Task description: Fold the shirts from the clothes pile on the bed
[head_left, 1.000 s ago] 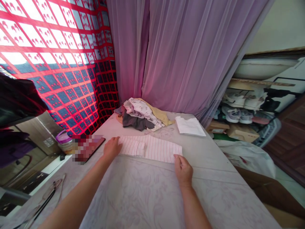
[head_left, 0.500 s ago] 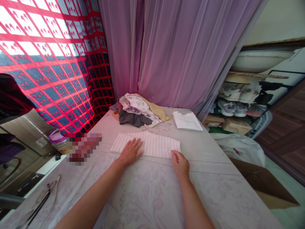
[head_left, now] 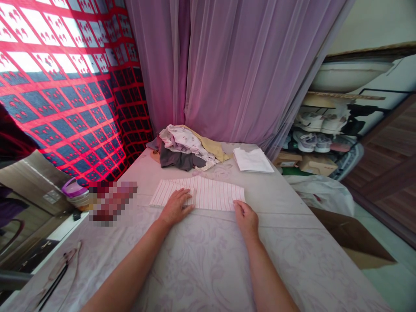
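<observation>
Striped cloth (head_left: 214, 195) lies folded mid-way across the desk (head_left: 201, 264); left hand (head_left: 178, 206) spread flat on it, right hand (head_left: 247, 218) seemingly pinching its near right corner, grip half hidden, clothes (head_left: 185, 141) heaped toward the far edge!

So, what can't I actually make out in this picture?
All in the head view:
Part of the striped cloth: covered by the left hand.
The pixelated item at the table's left: masked by coarse blocks.
Inside the clothes heap: hidden by its outer layers.
Dark fabric, far left: cut off by the picture's edge.
</observation>
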A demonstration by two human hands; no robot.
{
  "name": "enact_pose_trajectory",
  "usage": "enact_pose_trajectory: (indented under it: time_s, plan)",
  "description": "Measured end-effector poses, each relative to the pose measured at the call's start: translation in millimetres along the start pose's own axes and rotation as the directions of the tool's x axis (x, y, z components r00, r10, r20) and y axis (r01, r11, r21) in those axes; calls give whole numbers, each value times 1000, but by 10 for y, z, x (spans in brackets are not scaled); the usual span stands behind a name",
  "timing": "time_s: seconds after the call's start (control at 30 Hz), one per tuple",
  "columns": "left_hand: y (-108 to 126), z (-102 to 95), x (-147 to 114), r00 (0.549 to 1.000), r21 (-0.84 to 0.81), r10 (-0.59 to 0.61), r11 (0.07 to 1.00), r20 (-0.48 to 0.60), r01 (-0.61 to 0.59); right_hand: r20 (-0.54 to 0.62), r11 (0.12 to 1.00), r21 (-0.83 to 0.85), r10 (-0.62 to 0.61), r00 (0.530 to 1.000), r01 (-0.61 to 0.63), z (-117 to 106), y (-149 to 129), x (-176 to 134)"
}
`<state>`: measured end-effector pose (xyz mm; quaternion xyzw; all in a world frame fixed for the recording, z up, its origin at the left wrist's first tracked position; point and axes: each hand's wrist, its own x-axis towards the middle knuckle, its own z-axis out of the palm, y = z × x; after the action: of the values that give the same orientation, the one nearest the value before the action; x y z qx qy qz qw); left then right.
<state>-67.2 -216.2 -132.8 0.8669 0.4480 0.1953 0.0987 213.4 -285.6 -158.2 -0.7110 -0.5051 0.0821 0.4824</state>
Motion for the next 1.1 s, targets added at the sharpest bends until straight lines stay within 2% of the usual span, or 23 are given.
enact_pose_trajectory:
  time_s: [0.27,0.63,0.77,0.9,1.1]
  plan:
    - [-45,44,7,995,-20,44,999,-92,-46,2,999,-10,-44,999,44,-5,3,1]
    - [-43,14,19,991,-98,50,993,-124,-62,1,997,-26,-69,998,69,0,2,-6]
    - [-40,-12,17,992,-132,66,988,-105,-80,3,997,-34,-70,998,70,2,12,-4]
    - [-25,-22,1,997,-140,25,990,-67,-34,7,997,-32,-76,997,76,1,15,-1]
    - [-27,-5,2,999,-75,6,997,-33,-9,2,996,-34,-84,996,84,-1,13,-1]
